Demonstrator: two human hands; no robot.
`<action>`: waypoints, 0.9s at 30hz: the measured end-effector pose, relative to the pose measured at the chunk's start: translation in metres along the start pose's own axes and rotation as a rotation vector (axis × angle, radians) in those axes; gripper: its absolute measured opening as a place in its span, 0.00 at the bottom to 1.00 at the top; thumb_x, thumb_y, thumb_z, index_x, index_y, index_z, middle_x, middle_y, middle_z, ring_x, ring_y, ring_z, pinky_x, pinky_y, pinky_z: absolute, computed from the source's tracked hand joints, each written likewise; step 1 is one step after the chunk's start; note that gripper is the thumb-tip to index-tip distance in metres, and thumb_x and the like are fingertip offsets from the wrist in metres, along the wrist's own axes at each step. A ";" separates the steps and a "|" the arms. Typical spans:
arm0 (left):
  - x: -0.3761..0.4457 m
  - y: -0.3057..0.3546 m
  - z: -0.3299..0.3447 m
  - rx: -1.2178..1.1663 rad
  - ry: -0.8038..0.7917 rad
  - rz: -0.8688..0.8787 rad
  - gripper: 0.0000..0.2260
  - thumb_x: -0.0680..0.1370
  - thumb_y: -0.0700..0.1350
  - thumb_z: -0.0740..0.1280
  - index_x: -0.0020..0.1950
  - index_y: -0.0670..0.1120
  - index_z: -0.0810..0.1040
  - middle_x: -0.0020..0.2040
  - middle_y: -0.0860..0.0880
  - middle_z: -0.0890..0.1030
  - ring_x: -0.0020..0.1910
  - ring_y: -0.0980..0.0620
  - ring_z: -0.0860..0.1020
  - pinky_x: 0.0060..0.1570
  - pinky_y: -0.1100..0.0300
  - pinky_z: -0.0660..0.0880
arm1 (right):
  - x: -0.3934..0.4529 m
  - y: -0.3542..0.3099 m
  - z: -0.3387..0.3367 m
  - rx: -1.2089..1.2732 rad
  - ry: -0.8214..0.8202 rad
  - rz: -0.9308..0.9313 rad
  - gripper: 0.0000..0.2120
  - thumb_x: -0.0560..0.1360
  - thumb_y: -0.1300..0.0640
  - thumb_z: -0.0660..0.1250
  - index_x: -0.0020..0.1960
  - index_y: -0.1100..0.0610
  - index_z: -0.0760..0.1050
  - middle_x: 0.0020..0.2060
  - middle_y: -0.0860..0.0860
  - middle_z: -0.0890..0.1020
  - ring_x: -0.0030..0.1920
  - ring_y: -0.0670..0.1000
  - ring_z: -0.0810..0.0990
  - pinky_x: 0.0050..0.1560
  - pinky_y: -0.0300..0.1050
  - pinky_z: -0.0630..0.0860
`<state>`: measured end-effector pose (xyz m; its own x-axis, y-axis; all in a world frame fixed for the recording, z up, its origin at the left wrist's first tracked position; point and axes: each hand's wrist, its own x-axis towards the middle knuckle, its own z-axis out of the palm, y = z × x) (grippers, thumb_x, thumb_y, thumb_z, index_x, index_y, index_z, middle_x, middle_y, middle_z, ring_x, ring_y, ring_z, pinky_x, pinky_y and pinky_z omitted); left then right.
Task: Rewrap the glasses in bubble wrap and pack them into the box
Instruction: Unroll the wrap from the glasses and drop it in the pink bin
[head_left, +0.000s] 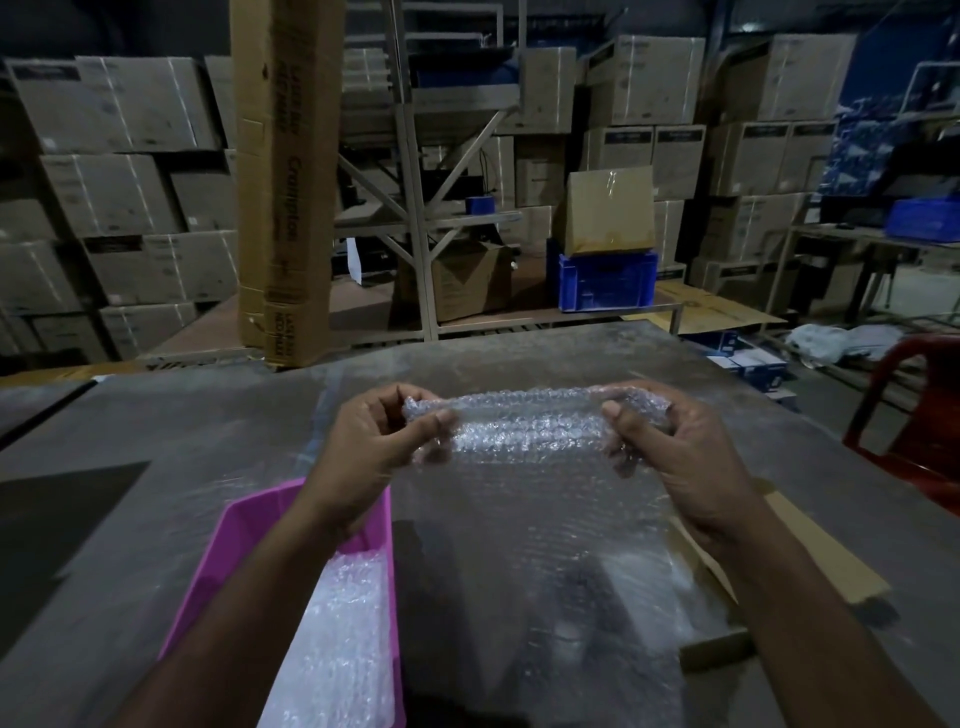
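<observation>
both hands grip 1 rolled bundle of bubble wrap (524, 421) above the worktop (197, 441): the left hand (379, 447) pinches its left end, the right hand (670, 441) its right end. the loose sheet hangs down toward the viewer. a pink bin (244, 525) holding more wrap sits near the worktop's left side, a flat cardboard piece (810, 551) beside the sheet's right edge. bare worktop lies beyond the hands.

Tub (244, 525) left of bubble wrap (530, 499)
</observation>
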<state>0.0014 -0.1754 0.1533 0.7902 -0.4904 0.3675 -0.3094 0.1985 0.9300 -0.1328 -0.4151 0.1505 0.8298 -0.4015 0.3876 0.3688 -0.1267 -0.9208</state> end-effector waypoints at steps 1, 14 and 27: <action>0.000 0.001 0.001 0.008 -0.015 -0.002 0.06 0.73 0.41 0.73 0.47 0.43 0.79 0.39 0.43 0.83 0.35 0.50 0.80 0.39 0.53 0.82 | 0.000 0.000 -0.001 -0.005 -0.008 0.002 0.11 0.74 0.54 0.70 0.54 0.56 0.82 0.32 0.53 0.82 0.33 0.50 0.79 0.31 0.41 0.77; -0.004 0.007 0.008 0.030 -0.161 -0.023 0.05 0.77 0.45 0.72 0.51 0.47 0.87 0.54 0.45 0.86 0.52 0.49 0.84 0.52 0.54 0.82 | -0.004 0.007 -0.018 -0.045 -0.076 0.054 0.15 0.81 0.64 0.61 0.46 0.52 0.85 0.45 0.54 0.86 0.43 0.53 0.81 0.40 0.46 0.80; 0.002 -0.001 0.023 0.029 -0.074 0.012 0.11 0.66 0.40 0.77 0.47 0.43 0.82 0.46 0.47 0.86 0.45 0.50 0.83 0.50 0.58 0.81 | -0.008 0.005 -0.021 -0.095 0.067 0.007 0.14 0.69 0.56 0.76 0.53 0.53 0.82 0.50 0.47 0.85 0.41 0.48 0.84 0.40 0.41 0.80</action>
<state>-0.0087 -0.1960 0.1535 0.7454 -0.5497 0.3772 -0.3347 0.1807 0.9248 -0.1464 -0.4315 0.1419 0.8010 -0.4623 0.3803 0.3193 -0.2074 -0.9247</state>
